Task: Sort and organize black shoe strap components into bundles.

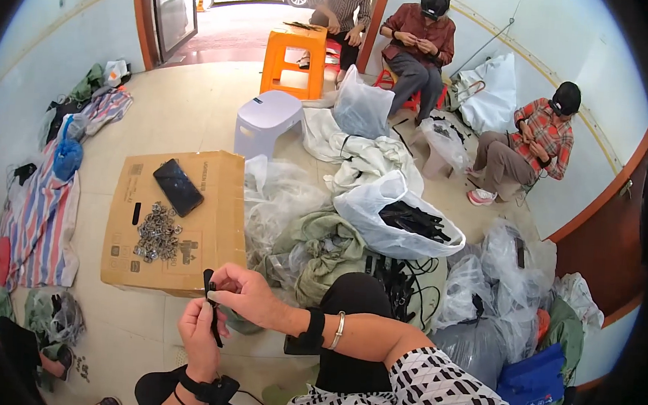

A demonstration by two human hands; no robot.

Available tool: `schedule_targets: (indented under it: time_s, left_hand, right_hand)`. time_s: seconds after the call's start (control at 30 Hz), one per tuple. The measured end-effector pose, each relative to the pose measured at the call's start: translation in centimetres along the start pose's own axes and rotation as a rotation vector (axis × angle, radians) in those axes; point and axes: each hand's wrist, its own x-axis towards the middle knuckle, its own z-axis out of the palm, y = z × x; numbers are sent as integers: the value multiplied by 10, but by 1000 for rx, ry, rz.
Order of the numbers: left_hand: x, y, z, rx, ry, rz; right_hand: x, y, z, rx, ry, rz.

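Note:
My left hand (200, 336) and my right hand (250, 294) meet in front of me, just off the near right corner of a cardboard box (127, 213). Both pinch a short black strap (217, 331); one end sticks up above my fingers and the other hangs below. Whether a small part sits between my fingertips is hidden. On the box top lies a heap of small silvery metal pieces (158, 233), too small to name surely. A dark smartphone (178, 188) lies behind the heap, with a little black strip (136, 213) to its left.
White bag of black straps (415, 221) stands right of the box, loose black cords (401, 281) below it. A lilac stool (268, 114) and orange stool (294, 59) stand beyond. Several people sit toward the back right. Plastic sacks (481, 294) crowd my right; striped cloth (49, 215) lies left.

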Motion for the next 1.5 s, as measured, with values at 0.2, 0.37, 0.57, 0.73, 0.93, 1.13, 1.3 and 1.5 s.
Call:
schedule_targets:
  time_s: [0.2, 0.37, 0.57, 0.73, 0.93, 1.13, 1.3, 1.5]
  left_hand:
    - [-2, 9, 0, 162, -38, 20]
    - [-8, 15, -9, 517, -113, 171]
    - [-2, -19, 15, 624, -206, 441]
    - [-5, -9, 24, 262, -114, 240]
    - [-5, 0, 8, 144, -101, 206]
    - [-1, 2, 7, 185, -107, 161]
    - [0, -1, 3, 460, 181, 509]
    - [0, 7, -1, 360, -51, 352]
  right_hand:
    - [3, -4, -5, -61, -69, -24]
    - [4, -3, 0, -22, -120, 139]
    - [-6, -23, -5, -149, 4, 21]
    - [0, -30, -10, -82, -125, 143]
    - [5, -21, -1, -13, -160, 169]
    - [0, -25, 3, 190, 11, 155]
    - [0, -13, -5, 93, 42, 205]
    - [2, -12, -13, -69, -36, 51]
